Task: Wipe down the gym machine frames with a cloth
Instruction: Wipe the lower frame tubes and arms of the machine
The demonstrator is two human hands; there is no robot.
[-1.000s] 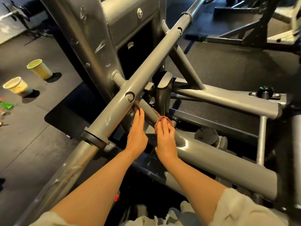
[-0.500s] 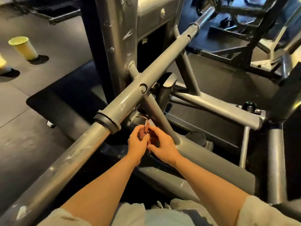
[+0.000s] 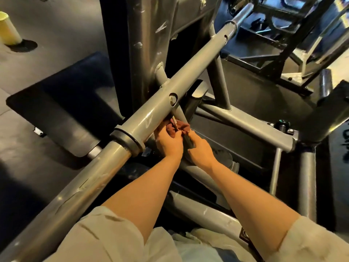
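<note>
As fingers curl, hands (image 3: 186, 144) grip cloth (image 3: 179, 128)

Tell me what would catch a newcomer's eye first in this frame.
The long grey diagonal bar cuts across the whole view from lower left to upper right. Just under its black collar, the left hand and right hand bunch a reddish-brown cloth against a thinner frame tube. At far upper left, a yellow cup stands on the dark floor.

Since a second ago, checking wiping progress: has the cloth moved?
Yes. The cloth moved up the thin strut, now just under the big diagonal tube.
</note>
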